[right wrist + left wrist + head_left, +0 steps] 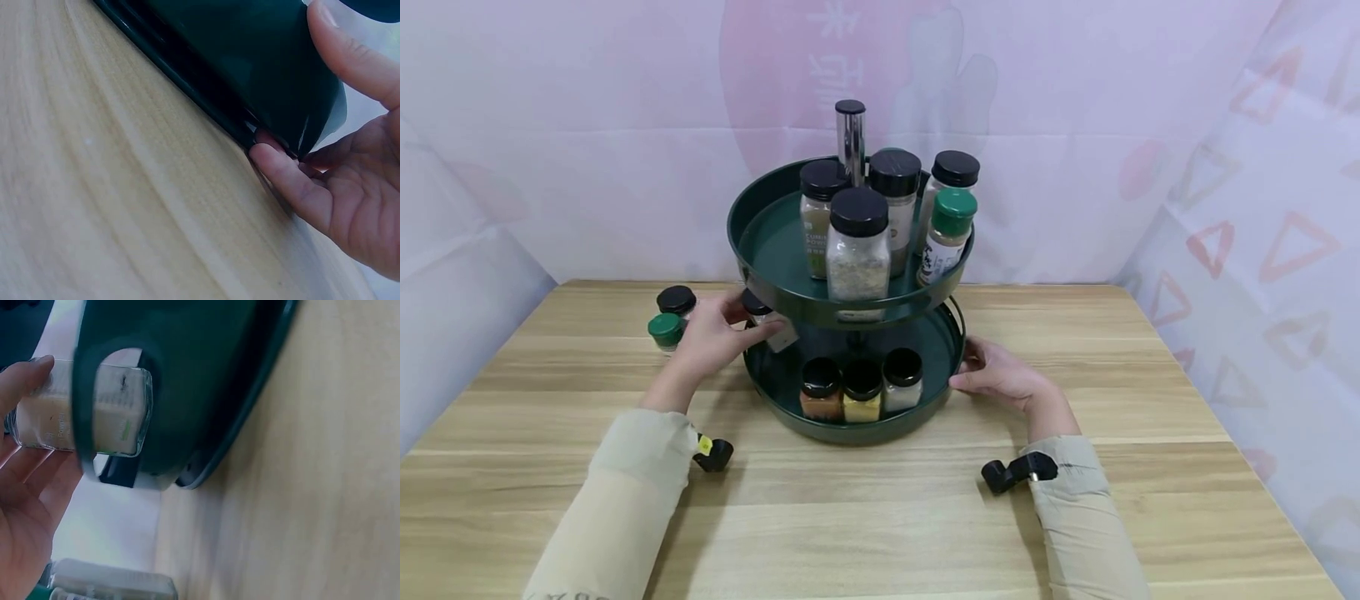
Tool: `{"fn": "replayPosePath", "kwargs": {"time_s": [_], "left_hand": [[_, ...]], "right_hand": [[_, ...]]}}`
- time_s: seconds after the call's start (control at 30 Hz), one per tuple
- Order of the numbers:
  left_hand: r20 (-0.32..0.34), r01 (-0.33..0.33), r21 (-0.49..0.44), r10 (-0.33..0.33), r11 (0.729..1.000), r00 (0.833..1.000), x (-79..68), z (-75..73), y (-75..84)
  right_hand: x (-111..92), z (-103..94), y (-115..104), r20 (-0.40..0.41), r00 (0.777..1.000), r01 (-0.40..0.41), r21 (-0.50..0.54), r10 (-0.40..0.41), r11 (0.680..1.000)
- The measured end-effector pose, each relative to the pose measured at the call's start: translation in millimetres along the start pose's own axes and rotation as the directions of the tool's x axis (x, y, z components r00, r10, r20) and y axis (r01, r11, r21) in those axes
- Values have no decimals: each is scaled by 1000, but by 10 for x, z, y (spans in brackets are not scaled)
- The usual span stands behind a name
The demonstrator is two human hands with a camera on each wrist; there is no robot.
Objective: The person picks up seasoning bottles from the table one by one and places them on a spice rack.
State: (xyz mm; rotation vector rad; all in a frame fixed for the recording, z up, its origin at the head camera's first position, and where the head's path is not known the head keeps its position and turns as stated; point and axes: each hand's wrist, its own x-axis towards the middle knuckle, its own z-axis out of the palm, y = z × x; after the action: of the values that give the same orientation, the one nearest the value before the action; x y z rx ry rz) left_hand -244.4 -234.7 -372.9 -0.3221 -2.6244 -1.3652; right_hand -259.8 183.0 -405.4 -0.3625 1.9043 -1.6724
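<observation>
A two-tier dark green rotating rack stands on the table. At the left of its lower tier, my left hand holds a glass spice jar with a black lid, tilted. In the left wrist view, the jar shows through the tray's handle opening, the fingers beneath it and the thumb on its upper side. My right hand grips the right side of the lower tray. In the right wrist view its thumb lies at the upper rim and its fingers at the bottom edge.
Three black-lidded spice jars stand at the front of the lower tier. The upper tier carries several jars around a chrome post. Left of the rack stand a green-capped bottle and a black-lidded jar. Printed cloth hangs behind.
</observation>
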Motion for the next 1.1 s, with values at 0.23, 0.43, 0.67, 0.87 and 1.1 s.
{"fn": "replayPosePath", "kwargs": {"time_s": [0.23, 0.43, 0.67, 0.87, 1.1], "left_hand": [[28, -53, 58, 51, 997, 998, 67, 73, 7], [52, -8, 98, 3, 995, 999, 105, 82, 39], [24, 34, 119, -37, 992, 999, 133, 99, 65], [20, 48, 126, -50, 991, 999, 149, 103, 61], [1, 86, 133, -86, 987, 996, 133, 97, 66]], "right_hand": [[4, 4, -6, -3, 1000, -2, -2, 2, 1000], [4, 2, -7, 0, 1000, 3, 17, -3, 1000], [-8, -11, -7, 0, 1000, 2, 14, -2, 1000], [-1, -17, -11, -8, 1000, -3, -2, 3, 1000], [-10, 6, -32, -6, 1000, -13, -11, 13, 1000]]}}
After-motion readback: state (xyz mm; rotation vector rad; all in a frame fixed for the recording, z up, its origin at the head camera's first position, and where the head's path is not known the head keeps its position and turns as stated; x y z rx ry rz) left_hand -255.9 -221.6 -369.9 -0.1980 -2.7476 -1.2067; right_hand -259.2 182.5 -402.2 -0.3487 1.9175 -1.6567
